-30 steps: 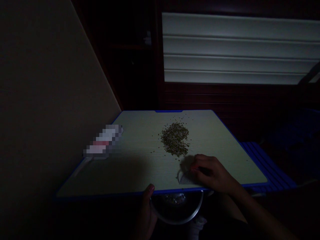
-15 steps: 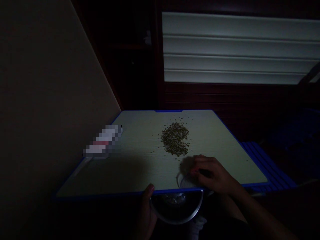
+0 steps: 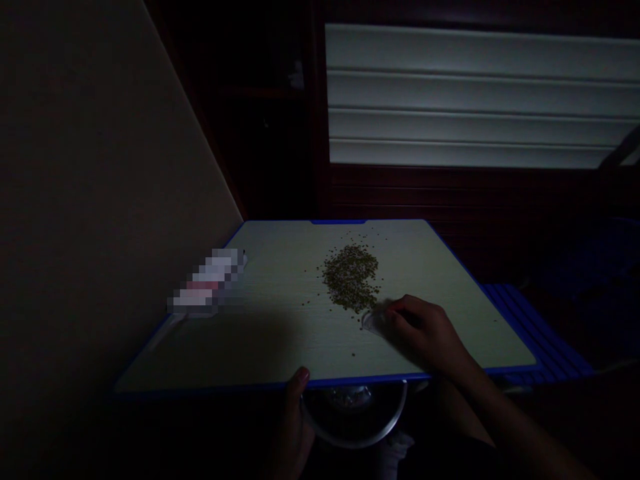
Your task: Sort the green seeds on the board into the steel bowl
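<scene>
On the pale board (image 3: 270, 267) with a blue rim lies a pile of small green-brown beans or seeds (image 3: 350, 277), with stray ones around it. Just below the pile, my right hand (image 3: 423, 330) is closed on a thin see-through plastic piece (image 3: 369, 322); its exact kind is hard to make out in the dim light. Its curved edge rests near the front of the pile. At the board's front edge, my left hand (image 3: 299, 420) grips the side of a metal bowl (image 3: 357, 440), thumb up against the blue rim. Part of the bowl is hidden under the board.
A white pack (image 3: 207, 283) with a pink band, blurred out, lies at the board's left edge beside the wall (image 3: 115, 200). Behind stands a dark wooden cabinet with a pale slatted panel (image 3: 475, 100). Blue striped cloth (image 3: 530, 327) shows at the right.
My right hand has moved forward with the plastic piece, from the board's front edge up to the pile. A single seed now lies near the front edge. My left hand and the bowl stay put.
</scene>
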`<state>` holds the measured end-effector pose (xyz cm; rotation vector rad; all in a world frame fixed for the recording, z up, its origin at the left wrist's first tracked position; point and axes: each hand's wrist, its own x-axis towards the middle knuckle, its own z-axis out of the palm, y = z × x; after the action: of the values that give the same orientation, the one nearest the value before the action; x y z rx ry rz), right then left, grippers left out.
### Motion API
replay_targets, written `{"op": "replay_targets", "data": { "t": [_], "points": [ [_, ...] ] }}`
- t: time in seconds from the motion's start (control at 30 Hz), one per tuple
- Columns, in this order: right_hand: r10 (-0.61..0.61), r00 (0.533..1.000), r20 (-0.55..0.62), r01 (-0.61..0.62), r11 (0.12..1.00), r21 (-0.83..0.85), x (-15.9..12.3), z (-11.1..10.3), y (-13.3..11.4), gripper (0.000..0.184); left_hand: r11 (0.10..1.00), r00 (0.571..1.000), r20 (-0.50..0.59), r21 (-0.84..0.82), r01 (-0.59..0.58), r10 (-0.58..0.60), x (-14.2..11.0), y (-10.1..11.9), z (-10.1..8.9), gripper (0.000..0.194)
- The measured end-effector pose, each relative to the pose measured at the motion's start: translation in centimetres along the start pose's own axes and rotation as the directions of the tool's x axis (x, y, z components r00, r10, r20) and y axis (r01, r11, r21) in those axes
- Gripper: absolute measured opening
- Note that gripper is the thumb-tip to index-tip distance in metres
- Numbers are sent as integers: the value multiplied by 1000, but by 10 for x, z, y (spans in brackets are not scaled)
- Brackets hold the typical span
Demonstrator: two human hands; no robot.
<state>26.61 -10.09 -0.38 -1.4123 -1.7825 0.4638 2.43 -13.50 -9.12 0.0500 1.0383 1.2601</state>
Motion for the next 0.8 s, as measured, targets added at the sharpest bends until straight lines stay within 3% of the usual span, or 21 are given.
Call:
{"op": "replay_targets", "data": {
  "t": [0.4, 0.57, 0.8],
  "points": [
    [-43, 999, 6, 43, 999, -7, 1, -2, -1, 14, 997, 997, -22, -9, -70, 70, 3, -2, -1, 60],
    [-58, 998, 20, 59, 998, -13, 0, -2, -1, 14, 999, 999, 24, -21, -33, 33, 3, -3, -2, 62],
    [-101, 992, 75, 103, 994, -20, 1, -1, -3, 16, 999, 1000, -3, -15, 28, -28, 4, -3, -3, 60]
  ]
}}
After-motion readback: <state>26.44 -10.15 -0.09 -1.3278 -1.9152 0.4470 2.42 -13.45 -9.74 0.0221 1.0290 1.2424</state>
